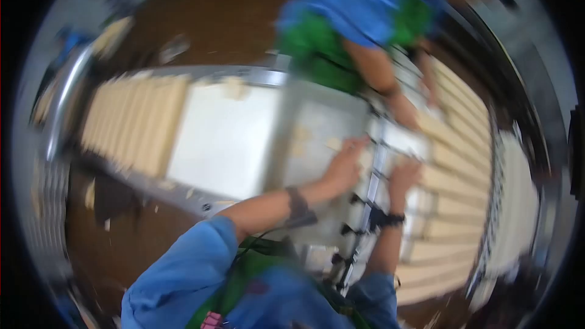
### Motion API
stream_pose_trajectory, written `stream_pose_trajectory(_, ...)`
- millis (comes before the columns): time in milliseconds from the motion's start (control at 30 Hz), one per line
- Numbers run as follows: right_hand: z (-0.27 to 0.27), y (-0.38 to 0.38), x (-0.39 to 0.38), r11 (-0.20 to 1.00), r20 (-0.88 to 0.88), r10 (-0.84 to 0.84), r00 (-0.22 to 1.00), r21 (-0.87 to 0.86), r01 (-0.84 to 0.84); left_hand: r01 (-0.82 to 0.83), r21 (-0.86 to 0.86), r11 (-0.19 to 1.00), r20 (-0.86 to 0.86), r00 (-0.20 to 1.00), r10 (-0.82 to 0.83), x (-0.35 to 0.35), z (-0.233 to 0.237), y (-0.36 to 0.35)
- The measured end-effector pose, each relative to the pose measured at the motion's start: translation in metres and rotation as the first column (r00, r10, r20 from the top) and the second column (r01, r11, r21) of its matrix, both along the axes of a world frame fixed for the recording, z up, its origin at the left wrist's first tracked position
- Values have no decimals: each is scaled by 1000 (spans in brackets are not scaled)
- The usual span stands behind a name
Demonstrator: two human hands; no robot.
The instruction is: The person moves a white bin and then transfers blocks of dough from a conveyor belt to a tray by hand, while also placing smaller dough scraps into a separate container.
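Note:
My left hand is over the right side of a pale tray, next to a metal rail. Motion blurs its fingers, and anything between them cannot be made out. On the other side of the rail, my right hand is at the left ends of pale dough-like strips. Its fingertips are smeared too. Small pale scraps lie in the tray.
Across the machine a co-worker in blue and green leans in, one hand just beyond mine. Left are a white belt and more pale strips. A shiny metal bar curves at far left. Dark knobs line the rail.

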State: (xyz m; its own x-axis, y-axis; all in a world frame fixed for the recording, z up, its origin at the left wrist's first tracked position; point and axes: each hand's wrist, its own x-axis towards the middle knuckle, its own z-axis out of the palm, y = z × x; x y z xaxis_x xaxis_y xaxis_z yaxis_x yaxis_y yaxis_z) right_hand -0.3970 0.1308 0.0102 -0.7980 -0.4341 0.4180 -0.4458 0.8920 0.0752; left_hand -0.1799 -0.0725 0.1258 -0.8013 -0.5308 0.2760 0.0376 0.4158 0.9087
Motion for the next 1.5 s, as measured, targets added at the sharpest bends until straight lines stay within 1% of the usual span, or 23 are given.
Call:
stream_pose_trajectory(33,33,-20,11,986,119,-107,987,142,89,5,11,1000,-18,1000,-4,37,6,-22)
stream_pose_trajectory(67,90,-60,54,971,57,-187,981,160,176,-121,-5,993,-1,993,121,73,3,-53)
stream_pose_trajectory(100,99,-81,59,992,130,-111,985,79,101,-224,-123,967,23,973,229,114,-1,-80)
stream_pose_trajectory(167,88,-140,80,989,7,144,990,-23,-144,-446,-329,832,93,862,498,195,-14,-124)
stream_pose_trajectory(233,94,-218,127,806,244,590,770,-239,-541,-629,-551,549,132,584,801,281,-14,-163)
stream_pose_trajectory(300,99,-304,211,598,232,799,555,-411,-689,-776,-553,304,192,236,953,350,-43,-186)
stream_pose_trajectory(367,98,-391,278,327,205,944,257,-515,-792,-798,-563,214,289,53,956,403,-59,-200)
stream_pose_trajectory(433,91,-464,329,256,275,954,121,-537,-804,-823,-507,257,317,99,943,431,-70,-211)
stream_pose_trajectory(600,51,-607,397,247,264,955,133,-466,-850,-849,-370,376,340,253,906,448,-75,-233)
stream_pose_trajectory(633,47,-620,404,244,266,955,129,-466,-851,-851,-369,374,342,250,906,448,-68,-236)
stream_pose_trajectory(733,39,-652,418,458,381,850,362,-198,-867,-866,-323,382,417,233,879,447,-65,-239)
stream_pose_trajectory(833,18,-667,416,489,304,845,439,-108,-866,-884,-282,374,505,195,841,442,-63,-240)
stream_pose_trajectory(900,17,-668,424,483,282,851,442,-90,-871,-854,-336,397,503,194,842,443,-69,-241)
stream_pose_trajectory(967,-7,-671,413,402,334,892,303,-281,-872,-889,-221,402,557,223,800,444,-57,-243)
stream_pose_trajectory(1133,14,-608,364,485,445,834,325,-312,-817,-837,-269,477,532,284,798,437,-57,-241)
stream_pose_trajectory(1200,18,-557,326,410,220,910,353,-337,-848,-804,-304,511,512,315,799,426,-52,-240)
stream_pose_trajectory(1267,19,-503,297,366,-5,921,389,-335,-869,-686,-263,679,584,446,678,415,-43,-237)
stream_pose_trajectory(1300,17,-485,287,416,8,898,439,-334,-846,-646,-258,718,594,480,646,412,-43,-237)
stream_pose_trajectory(1367,15,-433,256,798,474,594,650,-248,-549,-529,-361,768,505,581,638,401,-55,-235)
stream_pose_trajectory(1400,-63,-408,212,646,195,759,621,-118,-754,-482,-450,752,499,563,659,397,-57,-230)
stream_pose_trajectory(1433,-23,-392,245,554,2,832,555,74,-829,-417,-530,739,484,566,667,397,-56,-232)
stream_pose_trajectory(1467,-21,-385,259,616,69,787,613,-116,-779,-360,-288,888,693,561,452,395,-46,-236)
stream_pose_trajectory(1500,-9,-391,282,733,145,640,755,-411,-543,-247,-471,847,619,591,517,395,-90,-237)
